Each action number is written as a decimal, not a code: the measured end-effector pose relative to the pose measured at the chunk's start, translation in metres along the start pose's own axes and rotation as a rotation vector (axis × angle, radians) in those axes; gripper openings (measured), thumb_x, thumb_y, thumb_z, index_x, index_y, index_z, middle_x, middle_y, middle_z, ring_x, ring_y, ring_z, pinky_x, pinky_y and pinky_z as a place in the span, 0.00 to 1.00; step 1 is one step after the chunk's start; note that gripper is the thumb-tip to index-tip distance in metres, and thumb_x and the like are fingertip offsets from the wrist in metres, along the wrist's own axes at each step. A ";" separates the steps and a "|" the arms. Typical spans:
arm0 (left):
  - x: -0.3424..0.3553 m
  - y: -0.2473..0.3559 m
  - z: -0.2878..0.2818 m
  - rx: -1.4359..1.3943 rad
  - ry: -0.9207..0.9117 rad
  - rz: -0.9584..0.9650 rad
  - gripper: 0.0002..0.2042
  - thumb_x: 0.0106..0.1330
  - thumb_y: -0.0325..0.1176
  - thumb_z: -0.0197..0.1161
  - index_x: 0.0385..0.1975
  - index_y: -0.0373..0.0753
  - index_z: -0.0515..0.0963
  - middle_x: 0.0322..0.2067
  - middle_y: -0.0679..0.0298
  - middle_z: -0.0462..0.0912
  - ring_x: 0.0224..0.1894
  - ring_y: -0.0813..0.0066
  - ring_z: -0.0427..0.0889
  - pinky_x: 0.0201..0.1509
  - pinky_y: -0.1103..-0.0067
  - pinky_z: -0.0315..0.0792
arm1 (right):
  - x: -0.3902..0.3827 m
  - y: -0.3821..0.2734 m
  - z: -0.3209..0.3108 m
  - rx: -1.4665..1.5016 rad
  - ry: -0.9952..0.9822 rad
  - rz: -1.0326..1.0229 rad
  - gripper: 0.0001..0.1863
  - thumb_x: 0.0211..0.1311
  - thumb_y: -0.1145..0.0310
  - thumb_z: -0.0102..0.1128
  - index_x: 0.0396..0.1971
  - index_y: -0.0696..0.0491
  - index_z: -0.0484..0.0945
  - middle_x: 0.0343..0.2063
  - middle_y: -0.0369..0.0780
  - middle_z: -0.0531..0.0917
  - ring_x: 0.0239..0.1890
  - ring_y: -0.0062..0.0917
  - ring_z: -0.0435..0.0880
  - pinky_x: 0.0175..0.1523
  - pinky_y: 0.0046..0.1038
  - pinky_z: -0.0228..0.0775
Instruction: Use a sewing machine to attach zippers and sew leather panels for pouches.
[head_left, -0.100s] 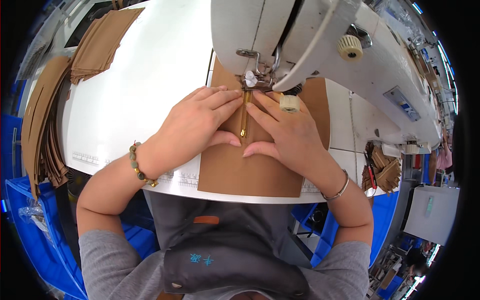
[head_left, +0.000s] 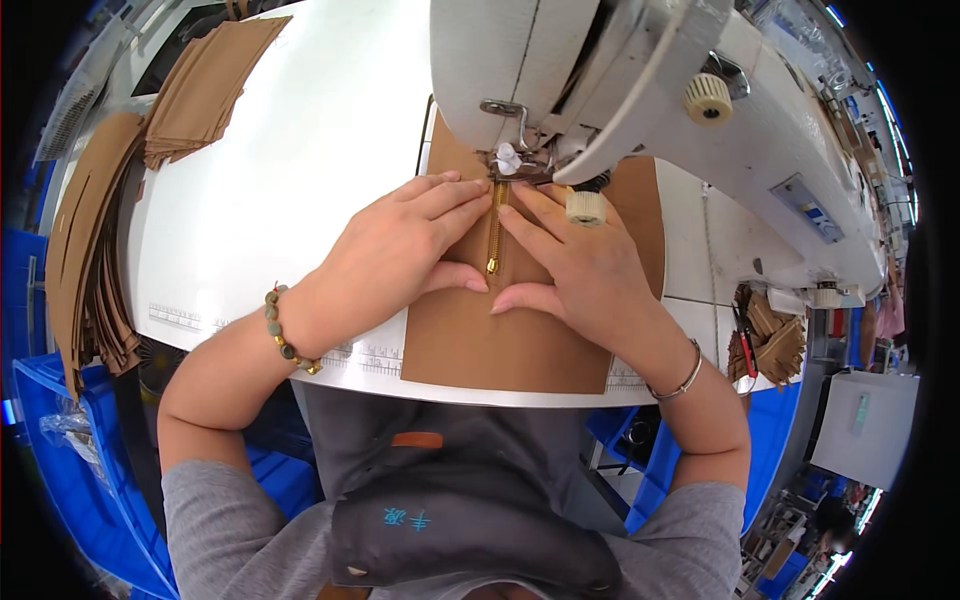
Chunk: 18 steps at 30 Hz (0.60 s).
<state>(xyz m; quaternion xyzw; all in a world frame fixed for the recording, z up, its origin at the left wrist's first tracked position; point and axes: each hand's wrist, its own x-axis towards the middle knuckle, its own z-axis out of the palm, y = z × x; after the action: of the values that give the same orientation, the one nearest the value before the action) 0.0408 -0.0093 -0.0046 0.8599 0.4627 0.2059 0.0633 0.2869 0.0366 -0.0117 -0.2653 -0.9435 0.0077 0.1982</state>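
A brown panel of fabric or leather [head_left: 505, 350] lies flat under the sewing machine [head_left: 700, 130]. Down its middle runs a gold-toothed zipper [head_left: 495, 230], its pull at the near end and its far end at the presser foot [head_left: 520, 172]. My left hand [head_left: 395, 240] rests on the panel left of the zipper, fingers stretched toward the foot. On the other side, my right hand [head_left: 590, 260] lies with fingers spread and presses the panel; the machine's cream knob hides part of it. Both thumbs point inward just below the zipper pull, slightly apart. The needle cannot be made out.
Stacks of brown pieces lie at the far left [head_left: 210, 90] and hang over the table's left edge [head_left: 85, 240]. To the right are red-handled snips [head_left: 746, 350] beside small brown pieces [head_left: 778, 345]. Blue bins [head_left: 90, 470] stand below the white table [head_left: 270, 180].
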 end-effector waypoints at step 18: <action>-0.019 0.011 0.001 -0.180 0.020 -0.034 0.31 0.54 0.39 0.79 0.58 0.33 0.82 0.59 0.53 0.83 0.67 0.51 0.79 0.67 0.65 0.78 | -0.010 -0.015 -0.002 0.072 0.036 -0.033 0.30 0.49 0.49 0.75 0.49 0.53 0.84 0.47 0.40 0.83 0.51 0.33 0.84 0.69 0.43 0.71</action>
<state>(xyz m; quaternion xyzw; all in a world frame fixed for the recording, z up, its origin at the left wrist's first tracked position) 0.0403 -0.0313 -0.0084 0.8408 0.4572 0.2541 0.1393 0.2880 0.0182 -0.0121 -0.2426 -0.9431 0.0337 0.2247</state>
